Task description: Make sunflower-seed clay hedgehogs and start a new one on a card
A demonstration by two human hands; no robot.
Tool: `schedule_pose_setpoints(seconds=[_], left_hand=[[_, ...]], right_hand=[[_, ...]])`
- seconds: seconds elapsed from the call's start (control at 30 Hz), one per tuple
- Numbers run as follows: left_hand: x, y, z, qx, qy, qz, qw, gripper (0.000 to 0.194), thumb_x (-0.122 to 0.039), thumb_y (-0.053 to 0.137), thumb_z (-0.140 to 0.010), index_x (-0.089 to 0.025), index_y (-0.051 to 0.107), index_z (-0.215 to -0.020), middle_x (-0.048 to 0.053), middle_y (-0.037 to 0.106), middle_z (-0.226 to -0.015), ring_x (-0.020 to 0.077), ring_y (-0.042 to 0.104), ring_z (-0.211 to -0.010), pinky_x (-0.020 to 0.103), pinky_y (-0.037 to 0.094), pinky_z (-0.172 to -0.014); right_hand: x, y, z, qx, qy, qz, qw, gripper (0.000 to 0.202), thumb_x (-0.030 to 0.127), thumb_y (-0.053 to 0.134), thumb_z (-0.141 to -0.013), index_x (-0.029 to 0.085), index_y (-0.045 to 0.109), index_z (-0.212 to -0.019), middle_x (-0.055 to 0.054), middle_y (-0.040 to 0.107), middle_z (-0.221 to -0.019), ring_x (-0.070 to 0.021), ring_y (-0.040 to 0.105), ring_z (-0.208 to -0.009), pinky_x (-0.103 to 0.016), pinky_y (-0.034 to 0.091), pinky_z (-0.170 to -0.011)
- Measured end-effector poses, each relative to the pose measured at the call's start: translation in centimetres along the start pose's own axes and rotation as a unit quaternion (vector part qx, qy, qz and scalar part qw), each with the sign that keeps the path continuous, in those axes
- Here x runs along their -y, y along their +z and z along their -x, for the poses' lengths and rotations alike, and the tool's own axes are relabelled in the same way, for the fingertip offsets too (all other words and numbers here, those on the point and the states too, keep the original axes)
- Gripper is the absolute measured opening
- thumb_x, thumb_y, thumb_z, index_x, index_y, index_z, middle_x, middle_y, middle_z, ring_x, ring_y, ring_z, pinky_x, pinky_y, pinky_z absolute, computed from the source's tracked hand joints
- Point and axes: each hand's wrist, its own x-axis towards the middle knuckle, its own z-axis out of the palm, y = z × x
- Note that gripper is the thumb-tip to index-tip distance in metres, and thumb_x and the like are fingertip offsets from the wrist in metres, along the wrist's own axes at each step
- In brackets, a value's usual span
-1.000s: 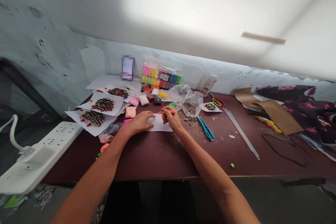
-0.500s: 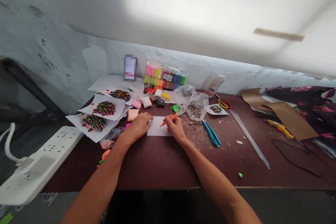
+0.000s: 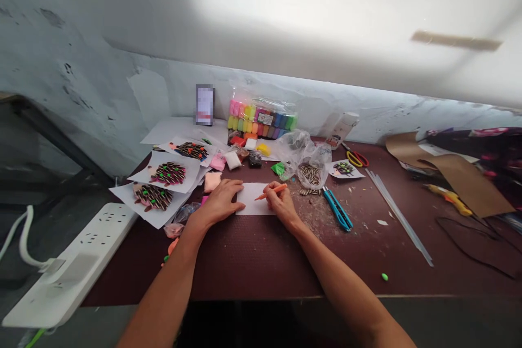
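Note:
A small white sheet of paper (image 3: 253,204) lies on the dark red table between my hands. My left hand (image 3: 222,201) rests at its left edge, fingers stretched out and thumb apart. My right hand (image 3: 281,205) is closed around an orange pen (image 3: 276,189), with the tip just over the paper or touching it; I cannot tell which. No clear marks show on the sheet. Behind it are bags of coloured clay, among them a peach one (image 3: 212,181) and a green one (image 3: 279,168). A plastic bag of striped seeds (image 3: 310,173) sits to the right.
At left, sheets carry seed hedgehogs (image 3: 168,173) beside a white power strip (image 3: 75,261). To the right lie a blue utility knife (image 3: 337,209), scissors (image 3: 356,159), clear glue sticks (image 3: 402,218) and a yellow glue gun (image 3: 451,199). A phone (image 3: 204,105) stands against the wall.
The view has shifted slightly, so the table's things appear further right. My left thumb has spread away from the fingers at the paper's edge. My right hand still holds the orange pen, now tilted flatter.

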Motion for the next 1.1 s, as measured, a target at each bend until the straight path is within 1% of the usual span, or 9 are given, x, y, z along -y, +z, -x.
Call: schedule_pose_setpoints(seconds=[0.17, 0.37, 0.43, 0.57, 0.63, 0.8, 0.9, 1.0, 1.1], left_hand=[[0.1, -0.1, -0.1, 0.001, -0.004, 0.007, 1.000, 0.051, -0.026, 0.071, -0.075, -0.018, 0.066, -0.125, 0.011, 0.059, -0.145, 0.0304, 0.049, -0.135, 0.046, 0.035, -0.118], [0.0, -0.4, 0.0, 0.007, -0.002, 0.007, 1.000, 0.053, -0.027, 0.071, -0.076, -0.019, 0.064, -0.129, 0.011, 0.058, -0.146, 0.0307, 0.049, -0.135, 0.047, 0.036, -0.117], [0.0, -0.4, 0.0, 0.012, -0.001, 0.005, 1.000, 0.052, -0.028, 0.070, -0.077, -0.019, 0.064, -0.128, 0.012, 0.057, -0.146, 0.0312, 0.049, -0.135, 0.047, 0.037, -0.117], [0.2, -0.2, -0.2, 0.013, 0.007, 0.002, 1.000, 0.049, -0.028, 0.070, -0.077, -0.021, 0.066, -0.125, 0.011, 0.057, -0.145, 0.0311, 0.050, -0.134, 0.047, 0.037, -0.117], [0.3, -0.2, -0.3, 0.010, 0.009, -0.001, 1.000, 0.050, -0.028, 0.071, -0.076, -0.020, 0.066, -0.124, 0.011, 0.058, -0.145, 0.0312, 0.050, -0.134, 0.046, 0.037, -0.117], [0.5, -0.3, -0.5, 0.011, 0.008, -0.004, 1.000, 0.051, -0.029, 0.071, -0.075, -0.018, 0.067, -0.124, 0.012, 0.058, -0.145, 0.0315, 0.050, -0.134, 0.046, 0.037, -0.117], [0.6, -0.3, -0.5, 0.012, 0.010, 0.002, 1.000, 0.051, -0.030, 0.072, -0.074, -0.019, 0.067, -0.123, 0.011, 0.059, -0.144, 0.0316, 0.050, -0.134, 0.046, 0.037, -0.116], [0.8, -0.3, -0.5, 0.008, 0.014, 0.007, 1.000, 0.051, -0.030, 0.072, -0.074, -0.022, 0.067, -0.123, 0.009, 0.059, -0.144, 0.0312, 0.049, -0.135, 0.045, 0.037, -0.116], [0.8, -0.2, -0.5, 0.005, 0.013, 0.008, 1.000, 0.050, -0.030, 0.072, -0.074, -0.022, 0.067, -0.123, 0.008, 0.059, -0.144, 0.0306, 0.049, -0.134, 0.045, 0.037, -0.116]], right_hand=[[0.3, -0.1, 0.1, -0.001, 0.004, -0.008, 1.000, 0.026, 0.046, 0.060, -0.078, 0.022, 0.054, -0.071, 0.007, 0.045, -0.050, -0.0091, 0.037, -0.041, -0.023, 0.029, -0.042], [0.7, 0.2, 0.4, 0.049, 0.001, 0.015, 0.999, 0.020, 0.041, 0.066, -0.076, 0.021, 0.064, -0.078, 0.002, 0.058, -0.061, -0.0112, 0.047, -0.048, -0.024, 0.036, -0.045], [0.7, 0.4, 0.4, 0.057, -0.002, 0.021, 0.998, 0.020, 0.041, 0.067, -0.075, 0.021, 0.067, -0.079, 0.002, 0.058, -0.061, -0.0116, 0.048, -0.049, -0.024, 0.037, -0.047], [0.5, 0.9, 0.3, 0.061, 0.012, 0.007, 0.998, 0.026, 0.048, 0.067, -0.079, 0.021, 0.067, -0.079, 0.000, 0.060, -0.065, -0.0126, 0.050, -0.052, -0.025, 0.040, -0.048], [0.5, 1.0, 0.2, 0.061, 0.006, 0.008, 0.998, 0.029, 0.050, 0.066, -0.080, 0.021, 0.068, -0.078, -0.001, 0.060, -0.068, -0.0133, 0.052, -0.055, -0.025, 0.041, -0.048], [1.0, 1.3, -0.7, 0.057, -0.015, 0.015, 0.998, 0.027, 0.048, 0.066, -0.079, 0.022, 0.070, -0.075, -0.002, 0.058, -0.069, -0.0142, 0.055, -0.061, -0.025, 0.042, -0.050], [1.2, 1.3, -1.4, 0.076, -0.007, 0.009, 0.997, 0.027, 0.047, 0.066, -0.078, 0.022, 0.070, -0.071, -0.002, 0.058, -0.070, -0.0139, 0.053, -0.060, -0.024, 0.043, -0.049], [1.1, 1.3, -1.9, 0.095, -0.004, 0.023, 0.995, 0.026, 0.045, 0.065, -0.080, 0.021, 0.074, -0.072, -0.003, 0.059, -0.072, -0.0139, 0.054, -0.060, -0.024, 0.043, -0.048], [0.6, 1.3, -2.2, 0.079, -0.027, 0.042, 0.996, 0.024, 0.041, 0.063, -0.081, 0.021, 0.076, -0.075, -0.003, 0.061, -0.074, -0.0144, 0.056, -0.063, -0.025, 0.044, -0.053]])
